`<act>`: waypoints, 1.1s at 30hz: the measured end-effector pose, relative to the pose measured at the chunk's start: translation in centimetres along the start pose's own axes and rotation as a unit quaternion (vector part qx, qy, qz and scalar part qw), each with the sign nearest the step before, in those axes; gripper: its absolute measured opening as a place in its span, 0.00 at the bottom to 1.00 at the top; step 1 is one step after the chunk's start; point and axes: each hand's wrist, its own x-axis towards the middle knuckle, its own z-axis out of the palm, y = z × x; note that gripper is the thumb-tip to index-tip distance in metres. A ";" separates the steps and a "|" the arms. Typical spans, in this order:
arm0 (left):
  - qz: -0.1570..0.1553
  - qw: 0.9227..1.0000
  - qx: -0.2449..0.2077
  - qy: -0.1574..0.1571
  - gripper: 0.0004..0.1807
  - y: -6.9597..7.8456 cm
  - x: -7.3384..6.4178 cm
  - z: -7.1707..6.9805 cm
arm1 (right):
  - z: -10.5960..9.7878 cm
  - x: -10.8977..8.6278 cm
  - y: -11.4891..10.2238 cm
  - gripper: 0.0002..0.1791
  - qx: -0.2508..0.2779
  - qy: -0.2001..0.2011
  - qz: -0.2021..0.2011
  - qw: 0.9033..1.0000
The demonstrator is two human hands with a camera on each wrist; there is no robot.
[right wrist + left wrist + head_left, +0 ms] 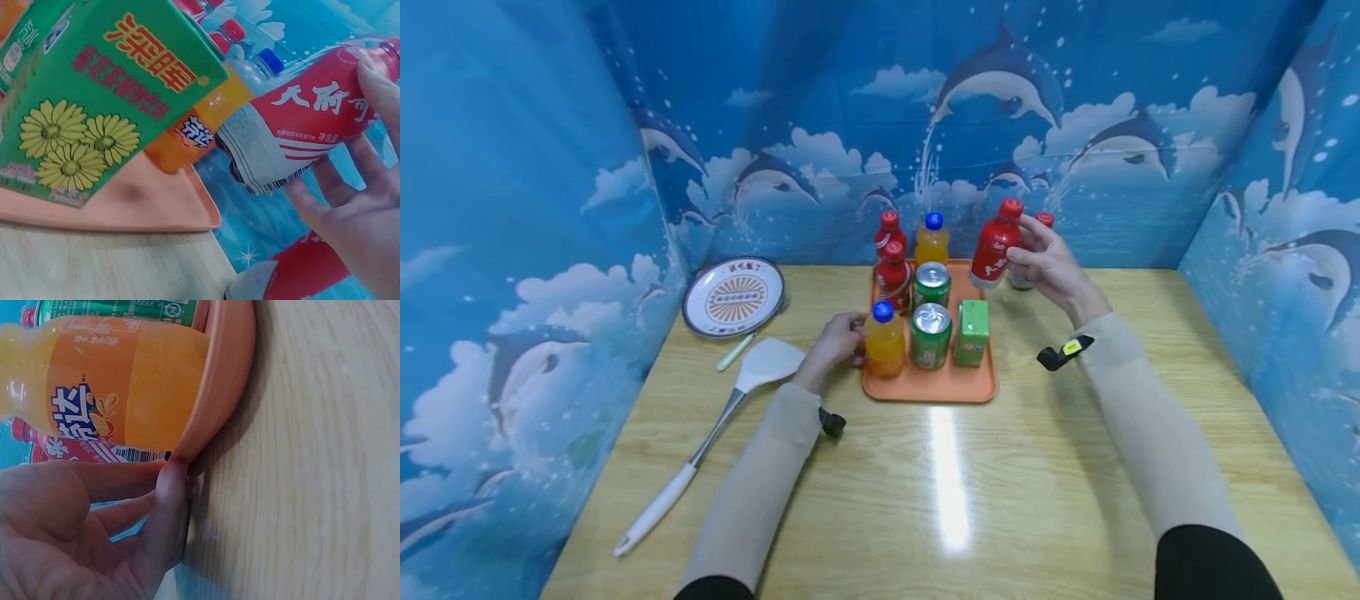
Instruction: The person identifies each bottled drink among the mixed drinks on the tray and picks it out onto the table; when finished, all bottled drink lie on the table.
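Note:
My right hand (1054,268) grips a red soda bottle (995,248), tilted and raised over the right back side of an orange tray (940,390). At the tray's left edge, my left hand (835,343) pinches the rim, beside an orange soda bottle (884,343) with a blue cap. Two green cans (931,340) stand in the middle of the tray, with a green drink carton (972,333) to their right. Behind them are two red bottles (894,282) and a second orange bottle (932,243). Another red bottle (294,275) stands off the tray, partly hidden behind my right hand.
Left of the tray lie a white spatula (767,364) with a long handle, a thin light-green handle (735,353) and a patterned plate (733,297). A blue dolphin curtain (850,100) encloses the wooden table (1037,475) at the back and sides.

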 end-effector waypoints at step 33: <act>-0.010 1.000 -0.003 0.000 0.34 0.0 -0.2 0.0 | -8.0 -4.8 -1.7 0.29 0.096 -0.036 -0.139 0.985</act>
